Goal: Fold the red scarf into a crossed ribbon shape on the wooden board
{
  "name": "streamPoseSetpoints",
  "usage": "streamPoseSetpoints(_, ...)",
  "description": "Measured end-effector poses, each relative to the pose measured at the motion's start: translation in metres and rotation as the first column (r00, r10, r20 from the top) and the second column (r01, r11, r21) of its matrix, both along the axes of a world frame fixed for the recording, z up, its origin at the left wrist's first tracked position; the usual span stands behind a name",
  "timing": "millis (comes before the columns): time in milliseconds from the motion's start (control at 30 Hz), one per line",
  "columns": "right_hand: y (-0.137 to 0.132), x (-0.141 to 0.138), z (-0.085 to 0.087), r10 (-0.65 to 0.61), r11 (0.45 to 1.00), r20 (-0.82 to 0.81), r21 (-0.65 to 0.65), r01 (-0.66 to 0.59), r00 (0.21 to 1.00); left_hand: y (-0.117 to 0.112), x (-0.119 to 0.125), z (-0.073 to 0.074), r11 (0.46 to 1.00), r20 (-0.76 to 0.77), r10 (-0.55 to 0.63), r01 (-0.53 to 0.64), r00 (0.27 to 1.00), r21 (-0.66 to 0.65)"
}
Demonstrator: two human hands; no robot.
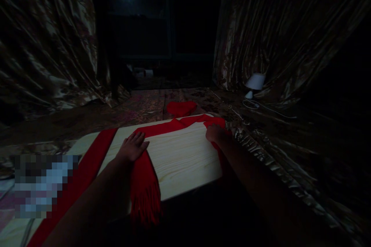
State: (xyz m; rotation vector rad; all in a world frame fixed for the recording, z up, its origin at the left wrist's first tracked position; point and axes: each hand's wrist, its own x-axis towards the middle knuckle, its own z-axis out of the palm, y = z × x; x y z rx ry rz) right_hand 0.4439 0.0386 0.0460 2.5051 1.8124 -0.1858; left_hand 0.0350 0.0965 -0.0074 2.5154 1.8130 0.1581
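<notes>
A red scarf [146, 173] with a fringed end lies bent across a pale wood-grain board [182, 154]. My left hand [133, 146] rests flat on the scarf at its fold, fingers stretched out. From there the fringe hangs toward me, and the other stretch runs along the far edge to the right. At the board's right end, my right hand [214, 133] has its fingers curled on the red cloth. A second red strip [100, 150] crosses the left part of the board. Just beyond the far edge sits a soft red knitted-looking piece [181, 108].
A small white lamp [255, 83] with a loose white cord [269, 109] stands at the back right. Patterned curtains [72, 46] hang on both sides of a dark window. Ruffled cloth [269, 158] lies right of the board. A blurred-out patch covers the left edge.
</notes>
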Motion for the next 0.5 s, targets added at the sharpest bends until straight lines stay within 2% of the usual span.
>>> streamPoseSetpoints(100, -0.003, -0.001, 0.002, -0.02, 1.0, 0.038, -0.012, 0.021, 0.999, -0.002, 0.001, -0.002, 0.999, -0.022, 0.037, -0.038, 0.999, -0.018)
streamPoseSetpoints(233, -0.005, -0.009, 0.004, 0.037, 0.988, 0.139, 0.142, -0.057, 0.99, -0.002, 0.0, -0.004, 1.0, -0.037, 0.024, -0.024, 0.999, -0.007)
streamPoseSetpoints(367, 0.006, -0.017, 0.003, 0.213, 0.949, 0.216, 0.185, -0.254, 0.953, -0.004, 0.001, -0.001, 1.0, -0.026, 0.029, -0.029, 0.999, 0.001)
streamPoseSetpoints(500, 0.028, -0.023, -0.002, 0.41, 0.897, 0.208, 0.086, -0.435, 0.888, -0.008, 0.002, 0.002, 1.0, -0.009, 0.014, -0.014, 1.0, 0.002)
